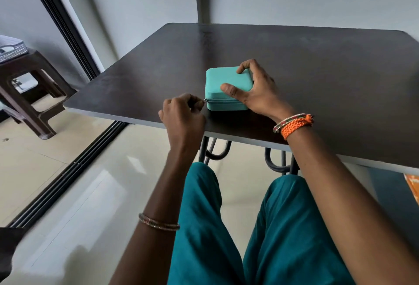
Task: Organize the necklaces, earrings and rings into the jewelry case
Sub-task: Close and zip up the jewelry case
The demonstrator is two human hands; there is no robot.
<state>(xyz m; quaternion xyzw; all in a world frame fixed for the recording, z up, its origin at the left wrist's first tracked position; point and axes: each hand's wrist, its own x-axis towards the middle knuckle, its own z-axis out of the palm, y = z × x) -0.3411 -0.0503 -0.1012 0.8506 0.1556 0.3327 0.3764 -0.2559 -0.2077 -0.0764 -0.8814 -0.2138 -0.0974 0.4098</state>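
Your small square turquoise fabric-covered jewelry case sits zipped shut on the dark brown matte table, near the front edge, left of centre. Your right hand clamps it from the right side: thumb flat across the lid's near edge, fingers curled over the far right corner, palm against the right wall. Your left hand is just beside the case's near left corner, fingers curled tight, fingertips pinching the small metal zipper pull right at that corner; the zip line runs from there along the front face. So the case lies directly between both hands, right one on top, left one at the corner seam. No brand, label or readable writing on the case or table. Right wrist carries an orange braided cord band plus a thin multicoloured bangle; left forearm has a thin bangle. Brown plastic stool stands far left on the cream tiled floor.
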